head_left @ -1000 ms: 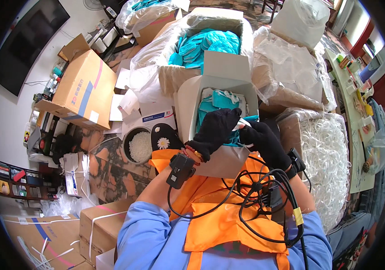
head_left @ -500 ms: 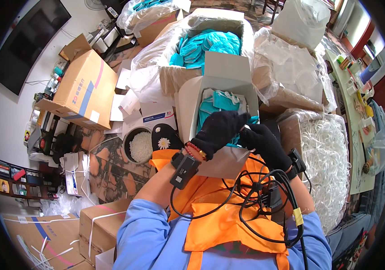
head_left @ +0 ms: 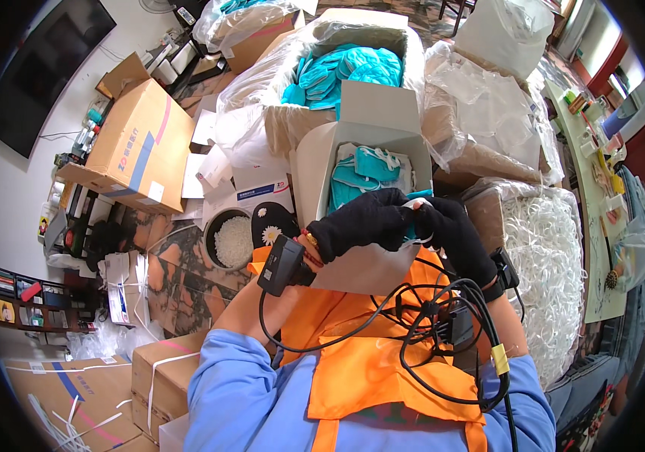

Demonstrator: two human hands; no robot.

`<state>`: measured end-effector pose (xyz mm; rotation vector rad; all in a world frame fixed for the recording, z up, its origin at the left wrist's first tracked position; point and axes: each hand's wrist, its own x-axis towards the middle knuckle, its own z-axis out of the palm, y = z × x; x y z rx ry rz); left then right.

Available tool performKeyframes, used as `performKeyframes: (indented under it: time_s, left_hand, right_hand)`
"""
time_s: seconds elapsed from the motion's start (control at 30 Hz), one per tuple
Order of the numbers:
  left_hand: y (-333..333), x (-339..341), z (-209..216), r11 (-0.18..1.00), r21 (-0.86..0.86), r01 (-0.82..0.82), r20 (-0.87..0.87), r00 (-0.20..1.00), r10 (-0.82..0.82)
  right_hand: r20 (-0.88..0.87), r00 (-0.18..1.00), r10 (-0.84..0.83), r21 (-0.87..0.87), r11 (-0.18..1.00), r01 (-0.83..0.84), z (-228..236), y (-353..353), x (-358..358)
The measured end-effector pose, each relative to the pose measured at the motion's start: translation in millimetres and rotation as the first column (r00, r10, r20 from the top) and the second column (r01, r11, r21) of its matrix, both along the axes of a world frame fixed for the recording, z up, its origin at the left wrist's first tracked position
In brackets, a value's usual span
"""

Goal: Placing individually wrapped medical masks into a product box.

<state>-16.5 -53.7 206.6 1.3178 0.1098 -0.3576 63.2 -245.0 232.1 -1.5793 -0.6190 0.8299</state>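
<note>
My left hand (head_left: 364, 226) and my right hand (head_left: 454, 235), both in black gloves, meet over the near end of an open grey-white carton (head_left: 371, 270) on my lap. The fingers of both are closed on a teal face mask (head_left: 412, 230) with a white strap (head_left: 417, 203) showing between them. Most of that mask is hidden by my gloves. Inside the carton lie more teal masks (head_left: 356, 177) with white straps, some folded over each other.
Beyond the carton stands a plastic-lined box of teal mask pieces (head_left: 352, 71). On the right is a box heaped with white elastic loops (head_left: 541, 279). A round tub of white bits (head_left: 233, 242) sits at left, near a tall cardboard box (head_left: 138, 151). Black cables (head_left: 431, 309) hang over my apron.
My left hand has turned flatter and its wrist has moved down and left. My right hand has drawn slightly closer to it. The white strap and some teal now show between them.
</note>
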Motion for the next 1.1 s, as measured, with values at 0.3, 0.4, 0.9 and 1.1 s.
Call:
performKeyframes:
  time_s: [0.3, 0.4, 0.9, 1.1]
  left_hand:
    - [-0.9, 0.3, 11.5, 0.977, -0.013, -0.213, -0.022, 0.977, 0.212]
    - [6.4, -1.0, -12.7, 0.915, -0.309, -0.260, 0.102, 0.947, 0.303]
    - [-4.7, -14.3, -16.6, 0.783, -0.523, -0.336, 0.040, 0.908, 0.417]
    - [4.5, -13.5, -10.0, 0.964, 0.025, -0.265, 0.061, 0.963, 0.263]
  right_hand:
    - [-0.049, 0.998, -0.037, 0.012, 0.999, 0.037, -10.6, 2.8, 2.4]
    - [-0.161, 0.983, -0.090, 0.038, 0.995, 0.097, -9.5, 11.8, -11.0]
    - [-0.131, 0.985, -0.115, 0.098, 0.987, 0.129, -25.7, 19.7, -15.7]
    - [-0.162, 0.983, -0.088, -0.015, 0.996, 0.086, -8.2, 13.8, -16.0]
